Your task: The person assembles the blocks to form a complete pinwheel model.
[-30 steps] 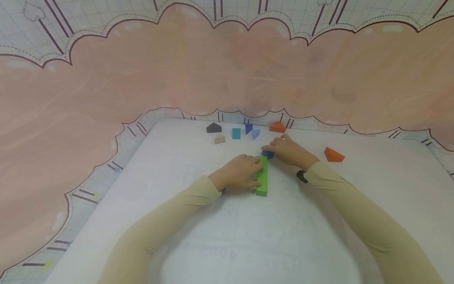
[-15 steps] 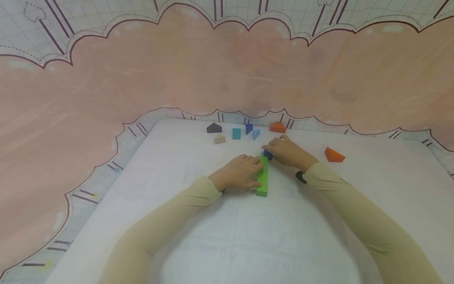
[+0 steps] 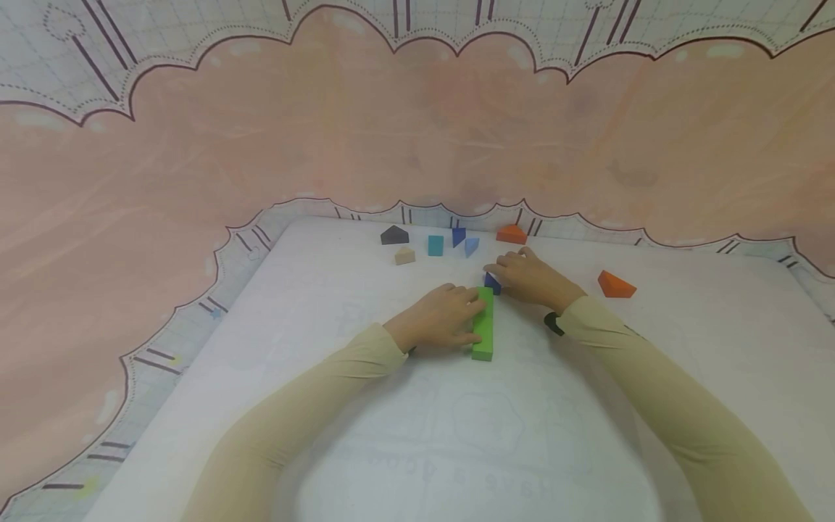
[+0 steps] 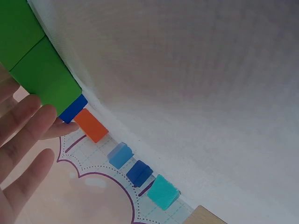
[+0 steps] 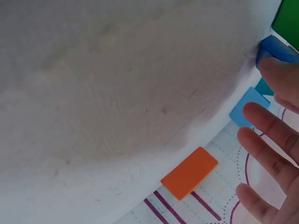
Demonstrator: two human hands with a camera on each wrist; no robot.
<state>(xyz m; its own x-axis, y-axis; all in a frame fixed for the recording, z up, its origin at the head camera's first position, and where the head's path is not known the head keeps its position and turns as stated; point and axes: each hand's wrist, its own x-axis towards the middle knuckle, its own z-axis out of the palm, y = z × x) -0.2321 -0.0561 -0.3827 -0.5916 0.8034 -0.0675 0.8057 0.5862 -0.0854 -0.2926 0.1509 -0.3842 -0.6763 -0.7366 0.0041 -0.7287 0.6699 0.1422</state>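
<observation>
My left hand (image 3: 438, 316) rests its fingers and thumb on a long green bar (image 3: 483, 348) lying lengthwise on the white tabletop. A seam in the left wrist view shows two green blocks (image 4: 49, 77) set end to end. With thumb and finger, my right hand (image 3: 531, 278) pinches a small dark blue triangular block (image 3: 492, 284) right at the bar's far end. In the right wrist view, the thumb (image 5: 280, 74) lies against the blue block (image 5: 275, 48), while the other fingers spread apart from it.
Along the table's far edge stand a dark grey block (image 3: 394, 235), a wooden block (image 3: 404, 256), a teal block (image 3: 435, 246), blue (image 3: 459, 236) and light blue (image 3: 471, 247) wedges and an orange block (image 3: 512, 234). Another orange block (image 3: 616, 285) lies to the right.
The blue block has turned in my right fingers, so its triangular face shows, and sits closer over the green bar's far end. My left hand has stayed still.
</observation>
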